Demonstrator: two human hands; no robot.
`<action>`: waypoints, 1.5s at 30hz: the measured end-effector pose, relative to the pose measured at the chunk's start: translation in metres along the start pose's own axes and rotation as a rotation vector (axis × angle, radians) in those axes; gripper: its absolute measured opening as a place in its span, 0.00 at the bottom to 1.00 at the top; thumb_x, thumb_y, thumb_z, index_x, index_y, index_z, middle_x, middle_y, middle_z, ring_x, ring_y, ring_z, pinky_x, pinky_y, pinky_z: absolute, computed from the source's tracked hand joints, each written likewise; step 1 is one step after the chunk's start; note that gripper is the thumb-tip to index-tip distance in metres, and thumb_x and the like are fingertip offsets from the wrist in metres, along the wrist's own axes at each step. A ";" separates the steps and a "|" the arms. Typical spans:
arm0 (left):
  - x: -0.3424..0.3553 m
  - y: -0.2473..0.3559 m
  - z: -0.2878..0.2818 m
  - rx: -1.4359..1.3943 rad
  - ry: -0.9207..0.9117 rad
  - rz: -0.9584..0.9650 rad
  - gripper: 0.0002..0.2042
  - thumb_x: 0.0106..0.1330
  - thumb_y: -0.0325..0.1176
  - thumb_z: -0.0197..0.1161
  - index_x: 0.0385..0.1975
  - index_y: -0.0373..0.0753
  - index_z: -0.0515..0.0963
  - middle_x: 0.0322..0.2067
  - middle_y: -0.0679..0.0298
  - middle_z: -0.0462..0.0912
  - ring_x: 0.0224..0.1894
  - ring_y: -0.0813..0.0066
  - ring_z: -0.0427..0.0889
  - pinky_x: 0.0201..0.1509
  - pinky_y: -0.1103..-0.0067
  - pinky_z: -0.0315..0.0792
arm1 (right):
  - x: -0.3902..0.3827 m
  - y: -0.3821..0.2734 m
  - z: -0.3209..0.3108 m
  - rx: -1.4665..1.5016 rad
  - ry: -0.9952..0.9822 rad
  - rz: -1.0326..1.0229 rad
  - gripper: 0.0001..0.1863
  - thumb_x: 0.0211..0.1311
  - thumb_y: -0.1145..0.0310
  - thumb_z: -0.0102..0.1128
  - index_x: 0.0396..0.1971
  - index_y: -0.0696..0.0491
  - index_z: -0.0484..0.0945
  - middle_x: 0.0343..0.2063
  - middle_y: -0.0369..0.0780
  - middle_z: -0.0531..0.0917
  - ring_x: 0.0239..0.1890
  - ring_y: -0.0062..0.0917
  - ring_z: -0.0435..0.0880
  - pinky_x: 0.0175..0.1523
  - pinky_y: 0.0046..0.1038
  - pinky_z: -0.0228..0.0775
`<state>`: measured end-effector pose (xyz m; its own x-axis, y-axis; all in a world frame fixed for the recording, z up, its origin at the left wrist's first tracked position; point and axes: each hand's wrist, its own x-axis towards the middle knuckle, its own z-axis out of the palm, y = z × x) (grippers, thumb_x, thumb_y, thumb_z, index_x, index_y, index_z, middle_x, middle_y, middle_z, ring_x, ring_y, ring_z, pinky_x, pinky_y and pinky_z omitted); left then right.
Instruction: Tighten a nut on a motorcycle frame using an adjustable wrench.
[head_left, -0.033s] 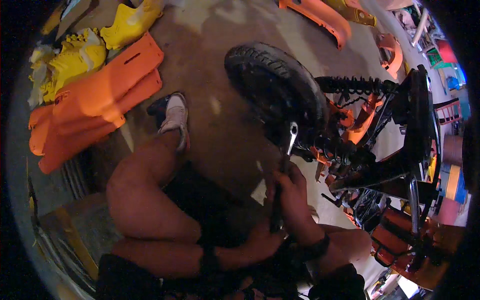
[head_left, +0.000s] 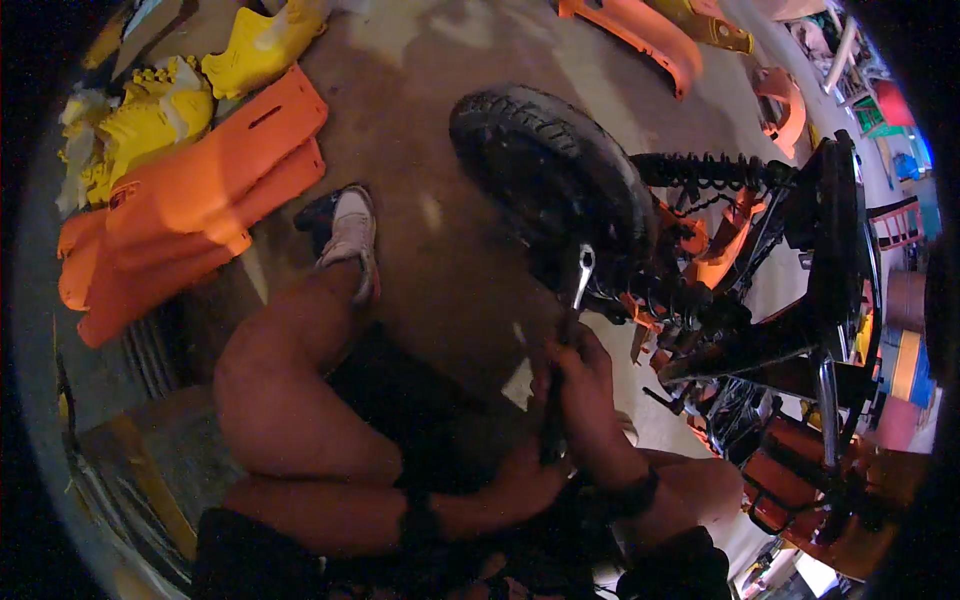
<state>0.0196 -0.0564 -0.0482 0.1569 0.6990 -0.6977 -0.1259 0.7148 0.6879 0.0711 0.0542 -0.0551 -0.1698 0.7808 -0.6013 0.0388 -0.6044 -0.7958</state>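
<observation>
Basically, R hand [head_left: 582, 390] grips wrench [head_left: 579, 292], L hand [head_left: 522, 482] its btm end; ring head [head_left: 586, 249] pokes out fwd.

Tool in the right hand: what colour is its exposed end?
Shiny silver tool end; head view.

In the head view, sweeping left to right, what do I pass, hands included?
Orange panels, pale shoe, left hand, right hand gripping a wrench, upper black coil spring, small blue object.

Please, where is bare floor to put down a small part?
The brown floor between the long orange plastic panels, the whitish shoe and the black rubber tyre looks free. Crowded at right, around the black coil springs and black metal frame.
</observation>
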 end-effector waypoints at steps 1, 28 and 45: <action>0.002 0.000 0.000 -0.001 0.006 0.008 0.32 0.54 0.31 0.54 0.57 0.34 0.48 0.49 0.47 0.66 0.53 0.55 0.65 0.55 0.70 0.59 | 0.000 -0.002 0.000 0.023 -0.016 0.022 0.13 0.53 0.69 0.49 0.38 0.57 0.66 0.15 0.35 0.69 0.15 0.18 0.67 0.19 0.19 0.59; 0.017 0.011 -0.008 -0.037 0.008 -0.205 0.25 0.55 0.35 0.54 0.53 0.33 0.61 0.54 0.54 0.64 0.57 0.56 0.60 0.62 0.68 0.53 | 0.034 0.036 0.005 -0.051 -0.072 0.008 0.15 0.53 0.68 0.55 0.38 0.61 0.67 0.17 0.38 0.72 0.16 0.21 0.70 0.21 0.25 0.65; 0.008 -0.006 0.010 -0.035 0.073 0.106 0.24 0.61 0.40 0.47 0.55 0.36 0.57 0.56 0.53 0.58 0.59 0.56 0.56 0.63 0.66 0.49 | -0.022 -0.003 -0.002 -0.446 0.040 -0.433 0.19 0.56 0.70 0.49 0.47 0.62 0.63 0.21 0.37 0.75 0.19 0.17 0.72 0.24 0.20 0.64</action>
<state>0.0314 -0.0551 -0.0561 0.0698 0.7691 -0.6354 -0.1727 0.6366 0.7516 0.0765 0.0390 -0.0394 -0.2258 0.9506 -0.2128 0.3835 -0.1141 -0.9165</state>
